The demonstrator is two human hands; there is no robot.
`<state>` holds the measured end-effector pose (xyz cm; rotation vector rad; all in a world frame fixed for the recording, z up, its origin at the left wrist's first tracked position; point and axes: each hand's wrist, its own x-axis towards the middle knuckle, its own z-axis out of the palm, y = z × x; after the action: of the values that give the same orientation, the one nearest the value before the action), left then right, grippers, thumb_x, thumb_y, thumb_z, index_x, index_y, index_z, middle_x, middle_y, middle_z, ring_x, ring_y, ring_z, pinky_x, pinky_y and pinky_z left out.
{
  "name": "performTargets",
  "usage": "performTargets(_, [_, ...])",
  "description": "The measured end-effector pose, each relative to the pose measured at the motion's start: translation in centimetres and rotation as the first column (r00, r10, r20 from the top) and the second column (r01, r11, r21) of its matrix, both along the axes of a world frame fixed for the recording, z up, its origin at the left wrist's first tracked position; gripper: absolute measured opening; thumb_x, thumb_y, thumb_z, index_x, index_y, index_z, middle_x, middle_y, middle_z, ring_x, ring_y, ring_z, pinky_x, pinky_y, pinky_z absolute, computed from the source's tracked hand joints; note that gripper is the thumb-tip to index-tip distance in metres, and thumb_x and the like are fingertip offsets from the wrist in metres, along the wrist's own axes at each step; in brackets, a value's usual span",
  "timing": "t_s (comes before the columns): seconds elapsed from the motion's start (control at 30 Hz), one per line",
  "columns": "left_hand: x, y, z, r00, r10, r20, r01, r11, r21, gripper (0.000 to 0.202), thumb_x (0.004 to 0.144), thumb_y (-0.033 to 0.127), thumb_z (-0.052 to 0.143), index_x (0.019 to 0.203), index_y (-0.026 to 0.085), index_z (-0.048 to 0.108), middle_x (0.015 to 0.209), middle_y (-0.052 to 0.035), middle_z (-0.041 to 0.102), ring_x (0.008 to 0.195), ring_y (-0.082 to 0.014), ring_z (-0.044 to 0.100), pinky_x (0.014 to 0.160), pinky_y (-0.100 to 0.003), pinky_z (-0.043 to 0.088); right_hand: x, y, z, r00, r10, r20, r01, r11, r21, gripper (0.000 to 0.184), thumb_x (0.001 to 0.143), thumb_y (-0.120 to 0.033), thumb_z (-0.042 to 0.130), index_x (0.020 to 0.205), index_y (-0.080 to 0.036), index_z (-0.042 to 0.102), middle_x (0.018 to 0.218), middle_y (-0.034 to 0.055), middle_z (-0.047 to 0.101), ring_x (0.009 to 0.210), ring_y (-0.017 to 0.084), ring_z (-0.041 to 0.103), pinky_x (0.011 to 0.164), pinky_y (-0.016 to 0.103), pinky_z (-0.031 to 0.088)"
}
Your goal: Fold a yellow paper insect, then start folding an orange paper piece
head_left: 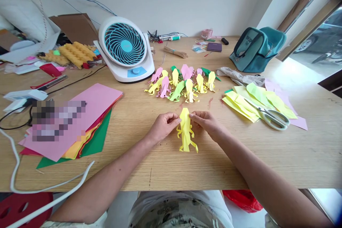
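Note:
Between my hands is a yellow paper figure (185, 131), narrow at the top, with curled strips hanging along its sides like legs. My left hand (165, 125) pinches its upper left edge between thumb and fingers. On the opposite side, my right hand (204, 121) pinches the upper right edge. Just beyond it stands a cluster of similar folded paper figures, among them a green one (177, 92), a pink one (165, 87) and several yellow ones (189, 91).
Scissors (274, 117) lie on yellow and green paper sheets (242, 105) at right. Coloured paper (98, 96) is stacked at left, near a white cable (16, 171). A fan (125, 48), a bundle of sticks (175, 52) and a teal bag (258, 48) stand farther back.

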<state>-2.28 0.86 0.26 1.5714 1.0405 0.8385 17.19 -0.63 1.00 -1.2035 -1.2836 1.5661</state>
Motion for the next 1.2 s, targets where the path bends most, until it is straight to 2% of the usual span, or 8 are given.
performTargets(0.2, [0.15, -0.24, -0.13, 0.995, -0.035, 0.098, 0.045, 0.993, -0.106, 0.029, 0.08, 0.044, 0.064, 0.076, 0.015, 0.063, 0.076, -0.0019, 0.064, 0.071, -0.0135, 0.056, 0.072, -0.026, 0.045, 0.13, -0.02, 0.01, 0.999, 0.03, -0.029, -0.03, 1.0, -0.007, 0.046, 0.071, -0.062, 0.071, 0.065, -0.017, 0.06, 0.061, -0.0006, 0.058, 0.056, 0.01, 0.048, 0.055, 0.023, 0.038])
performTargets(0.37, [0.06, -0.21, -0.28, 1.0, 0.017, -0.004, -0.017, 1.0, -0.005, 0.027, 0.081, 0.041, 0.062, 0.072, 0.016, 0.059, 0.069, 0.0014, 0.057, 0.064, -0.0116, 0.05, 0.064, -0.024, 0.042, 0.08, 0.0, -0.21, 0.996, -0.003, -0.089, 0.002, 1.0, -0.007, 0.042, 0.072, -0.057, 0.073, 0.069, -0.018, 0.061, 0.061, -0.0025, 0.056, 0.057, 0.009, 0.048, 0.055, 0.023, 0.037])
performTargets(0.5, [0.02, -0.19, -0.42, 0.999, 0.014, -0.049, -0.013, 1.0, 0.023, 0.025, 0.08, 0.038, 0.061, 0.07, 0.016, 0.057, 0.066, 0.0025, 0.054, 0.061, -0.0108, 0.047, 0.061, -0.023, 0.04, -0.09, -0.05, -0.41, 0.996, -0.04, -0.077, 0.038, 0.999, -0.021, 0.041, 0.072, -0.056, 0.073, 0.071, -0.018, 0.061, 0.059, -0.0037, 0.054, 0.054, 0.009, 0.046, 0.053, 0.023, 0.035])
performTargets(0.63, [0.14, -0.37, -0.37, 1.0, -0.001, -0.02, 0.0, 1.0, -0.007, 0.027, 0.079, 0.04, 0.062, 0.069, 0.017, 0.055, 0.066, 0.0026, 0.053, 0.06, -0.0105, 0.046, 0.059, -0.023, 0.039, -0.22, -0.05, -0.46, 0.995, -0.068, -0.073, 0.064, 0.997, -0.047, 0.04, 0.071, -0.054, 0.073, 0.065, -0.018, 0.058, 0.058, -0.0033, 0.053, 0.052, 0.008, 0.041, 0.05, 0.024, 0.029])
performTargets(0.8, [0.2, -0.51, -0.1, 1.0, 0.012, -0.026, -0.012, 1.0, 0.007, 0.027, 0.08, 0.039, 0.062, 0.067, 0.017, 0.053, 0.065, 0.0033, 0.05, 0.06, -0.0101, 0.043, 0.057, -0.023, 0.036, -0.4, 0.0, -0.25, 0.991, -0.097, -0.09, 0.092, 0.994, -0.059, 0.038, 0.068, -0.052, 0.075, 0.069, -0.018, 0.059, 0.058, -0.0036, 0.052, 0.054, 0.009, 0.043, 0.052, 0.023, 0.031])
performTargets(1.0, [0.14, -0.54, 0.1, 1.0, -0.015, 0.012, 0.015, 1.0, -0.009, 0.03, 0.081, 0.042, 0.062, 0.067, 0.017, 0.052, 0.063, 0.0038, 0.047, 0.059, -0.01, 0.039, 0.056, -0.023, 0.033, -0.31, 0.14, -0.7, 0.994, -0.106, -0.027, 0.105, 0.994, -0.03, 0.041, 0.072, -0.054, 0.072, 0.066, -0.018, 0.055, 0.057, -0.004, 0.047, 0.052, 0.008, 0.035, 0.05, 0.024, 0.023])
performTargets(1.07, [0.11, -0.5, 0.08, 0.999, 0.028, 0.023, -0.028, 0.999, -0.021, 0.03, 0.08, 0.042, 0.063, 0.066, 0.017, 0.052, 0.062, 0.0041, 0.045, 0.058, -0.0097, 0.037, 0.055, -0.023, 0.032, -0.27, 0.18, -0.8, 0.993, -0.118, -0.009, 0.118, 0.993, -0.004, 0.043, 0.072, -0.058, 0.071, 0.07, -0.018, 0.056, 0.058, -0.0041, 0.047, 0.052, 0.008, 0.034, 0.05, 0.024, 0.023])
performTargets(1.2, [-0.24, -0.11, 0.03, 0.975, 0.203, 0.092, -0.196, 0.978, -0.076, 0.03, 0.076, 0.041, 0.065, 0.064, 0.017, 0.051, 0.061, 0.0049, 0.041, 0.057, -0.0087, 0.034, 0.053, -0.022, 0.029, -0.04, 0.18, -0.75, 0.988, -0.137, 0.066, 0.135, 0.99, 0.036, 0.048, 0.07, -0.065, 0.071, 0.074, -0.018, 0.056, 0.058, -0.0049, 0.046, 0.053, 0.008, 0.034, 0.05, 0.024, 0.021])
